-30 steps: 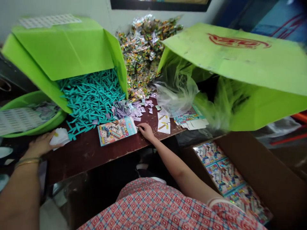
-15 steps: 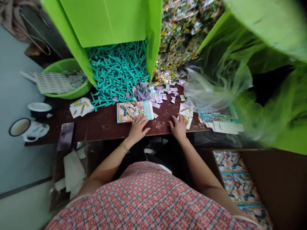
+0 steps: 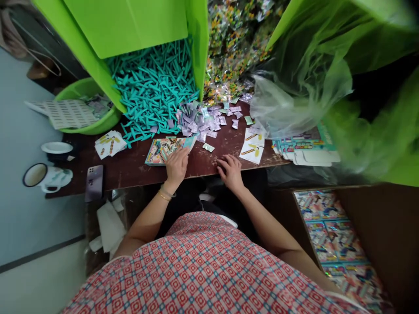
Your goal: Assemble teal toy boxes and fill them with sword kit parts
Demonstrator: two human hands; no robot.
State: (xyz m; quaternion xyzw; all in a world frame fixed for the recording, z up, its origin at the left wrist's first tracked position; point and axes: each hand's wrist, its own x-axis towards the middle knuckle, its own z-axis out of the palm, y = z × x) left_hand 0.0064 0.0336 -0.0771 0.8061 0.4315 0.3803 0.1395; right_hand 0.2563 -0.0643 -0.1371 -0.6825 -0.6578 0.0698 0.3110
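Note:
My left hand (image 3: 176,165) rests over the right part of a small printed cardboard box (image 3: 160,150), gripping it at its near right edge. The box lies flat on the dark red table. My right hand (image 3: 231,171) holds nothing; its fingers are apart and slightly bent at the table's front edge. Just right of it are white cards (image 3: 251,151) printed with a yellow and orange tool shape. Small purple and green sachets (image 3: 203,120) lie scattered beyond both hands. Behind the box, teal plastic sticks (image 3: 157,87) spill out of a green bin (image 3: 198,52).
Flattened printed boxes (image 3: 304,150) lie at the right under clear plastic film (image 3: 291,104). Packets with colourful pieces (image 3: 235,52) pile up at the back. At left are more cards (image 3: 110,145), a green basin (image 3: 104,124), a phone (image 3: 94,183) and an enamel mug (image 3: 54,179). A carton holds packed boxes (image 3: 337,240).
My left hand has moved left, and the box has shifted left and turned a little with it. My right hand has come off the cards and moved left to the table edge.

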